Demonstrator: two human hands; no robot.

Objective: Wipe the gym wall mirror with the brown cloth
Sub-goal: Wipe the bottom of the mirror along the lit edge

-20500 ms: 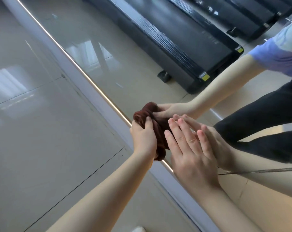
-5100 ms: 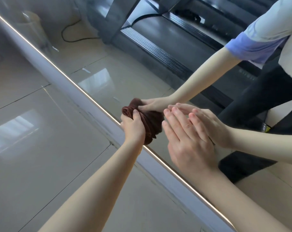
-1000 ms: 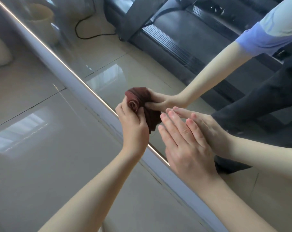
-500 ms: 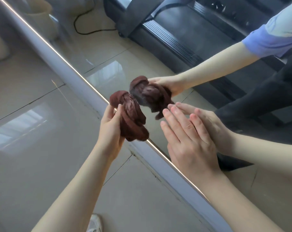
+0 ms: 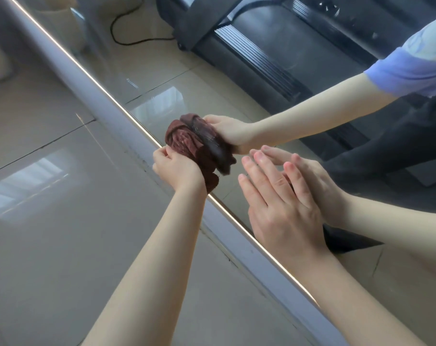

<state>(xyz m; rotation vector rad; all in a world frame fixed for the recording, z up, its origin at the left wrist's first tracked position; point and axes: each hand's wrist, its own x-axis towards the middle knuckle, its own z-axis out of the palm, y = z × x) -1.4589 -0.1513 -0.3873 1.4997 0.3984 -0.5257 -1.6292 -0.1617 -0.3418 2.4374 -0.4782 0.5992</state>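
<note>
The wall mirror (image 5: 177, 78) fills the upper right, and its bottom edge runs diagonally from top left to lower right. My left hand (image 5: 175, 168) grips the bunched brown cloth (image 5: 187, 143) and presses it against the glass just above that edge. The cloth's reflection touches it from the other side. My right hand (image 5: 279, 203) lies flat on the mirror to the right of the cloth, fingers together and extended, holding nothing. Both arms show again as reflections in the glass.
A pale baseboard strip (image 5: 249, 253) with a bright metal trim borders the mirror's bottom. Glossy beige floor tiles (image 5: 62, 221) lie to the left. The mirror reflects a black treadmill (image 5: 274, 46), a black cable (image 5: 127, 38) and a light bin (image 5: 62, 23).
Half a second ago my left hand held the cloth lifted off the glass; now the cloth is back against the mirror near its bottom edge. My right hand has stayed flat on the glass.
</note>
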